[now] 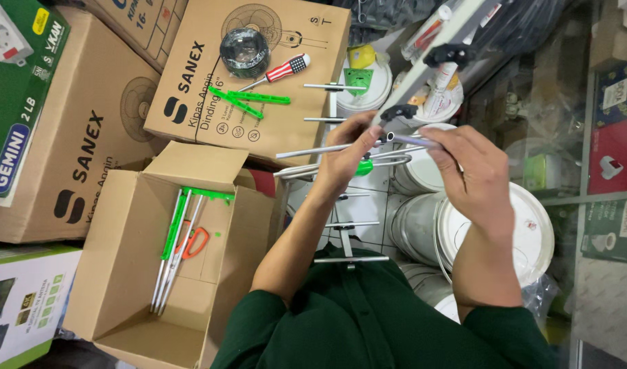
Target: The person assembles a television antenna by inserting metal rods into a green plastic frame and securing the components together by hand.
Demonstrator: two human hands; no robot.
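My left hand (348, 154) grips a metal antenna frame (341, 205) with several thin cross rods and a green plastic clip (363, 167). My right hand (467, 171) pinches a thin metal tube (406, 140) and holds its end against the frame near a black clamp (399, 111) on a pale boom (436, 58). Both arms wear dark green sleeves.
An open cardboard box (132, 273) at lower left holds metal rods with green fittings (173, 239) and orange-handled scissors (194, 242). On a closed carton (190, 82) lie a tape roll (244, 51), a red-and-white screwdriver (279, 70) and green plastic pieces (248, 100). White buckets (525, 239) stand at right.
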